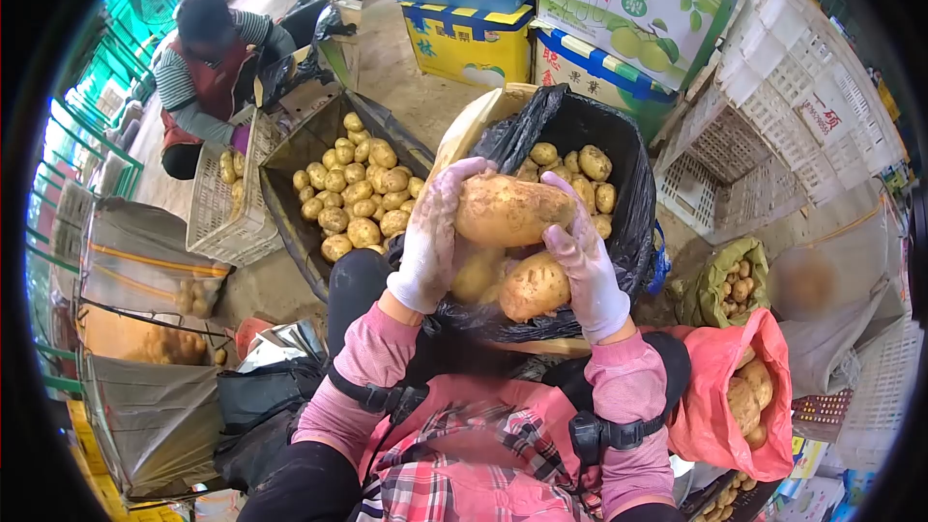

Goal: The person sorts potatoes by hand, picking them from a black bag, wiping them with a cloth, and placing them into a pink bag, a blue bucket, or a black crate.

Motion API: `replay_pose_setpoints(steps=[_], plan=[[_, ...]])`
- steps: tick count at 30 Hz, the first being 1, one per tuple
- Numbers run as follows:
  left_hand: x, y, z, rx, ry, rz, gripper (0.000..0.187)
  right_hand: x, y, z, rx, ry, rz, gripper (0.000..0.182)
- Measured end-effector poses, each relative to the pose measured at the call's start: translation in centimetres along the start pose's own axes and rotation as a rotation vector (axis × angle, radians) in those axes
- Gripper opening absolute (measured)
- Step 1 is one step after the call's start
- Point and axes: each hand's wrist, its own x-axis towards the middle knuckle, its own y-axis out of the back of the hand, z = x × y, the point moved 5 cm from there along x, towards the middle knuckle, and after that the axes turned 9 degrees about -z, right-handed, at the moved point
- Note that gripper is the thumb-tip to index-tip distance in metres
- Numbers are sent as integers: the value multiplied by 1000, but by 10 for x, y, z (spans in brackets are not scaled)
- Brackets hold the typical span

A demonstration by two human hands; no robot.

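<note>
Gloved in soiled white, my left hand [433, 232] presses against the left side of a large potato [512, 210]. My right hand [588, 271], also gloved, is at its right end, so the potato is held between both hands. Just below it, a second potato [535, 287] with dents in its skin is near my right fingers; whether they touch it is unclear. Blurred potatoes [478, 275] show beneath. All this is above a box lined with a black plastic bag [628, 169], where more potatoes [592, 164] lie at the back.
Left of the box stands a dark-lined container [280, 195] of smaller potatoes [362, 191]. A co-worker [208, 77] crouches by a crate [224, 227]. Fruit cartons [628, 5] and plastic crates [773, 106] stand behind. A pink sack [706, 396] and a green sack [704, 292] hold potatoes at right.
</note>
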Motion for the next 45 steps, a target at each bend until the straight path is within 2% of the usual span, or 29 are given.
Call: replay_pose_setpoints(steps=[1,2,6,10,12,14,16,19,22,23,26,28,31,33,34,36,37,38,39,40,41,43,45], plan=[[-1,0,-3,-124,35,-24,45,0,-1,-2,-47,9,-7,74],[-7,2,-5,-190,249,-124,67,-1,-2,-3,-93,16,-13,74],[-12,1,11,52,139,-124,93,0,0,14,-136,15,-18,74],[-17,3,16,205,31,-117,95,0,1,5,-274,35,-10,69],[-18,3,17,233,-1,-118,93,-1,1,6,-284,20,-8,68],[-19,3,16,233,-21,-103,91,-2,4,14,-81,-38,39,65],[-20,4,14,201,-25,-68,90,-6,-2,16,305,-100,77,58],[-20,6,18,331,-78,-71,87,-5,4,12,663,-113,35,56],[-18,-3,15,343,-127,-54,70,-6,-4,16,314,-177,29,55],[-16,-4,9,381,-74,19,62,-7,-5,17,200,-196,30,55],[-15,-3,-1,391,78,186,37,-9,-5,21,237,-196,44,52],[-10,-4,7,250,157,233,25,-9,-6,20,233,-183,69,51],[4,15,0,186,-16,199,34,-9,-2,18,66,-115,73,52],[3,27,-14,-166,110,246,31,-12,0,30,357,-201,80,53],[-1,31,-14,-151,134,238,30,-15,-1,34,503,-247,85,54],[-10,36,-10,-123,172,220,33,-12,0,30,530,-215,101,55],[-9,33,-7,-145,103,157,36,-12,0,29,544,-201,111,55],[-9,30,-4,-167,35,97,41,-12,1,28,507,-196,49,54],[-8,26,-1,-189,-36,34,46,-11,1,29,463,-190,77,55],[-9,13,8,9,-88,5,58,-9,1,30,420,-184,106,55],[-12,-2,19,207,-205,-24,55,-8,1,32,377,-179,134,56],[-14,-2,14,255,-76,11,52,-9,6,34,-3,-123,91,53],[-9,13,5,105,39,44,52,-8,4,34,-138,-74,67,53]])
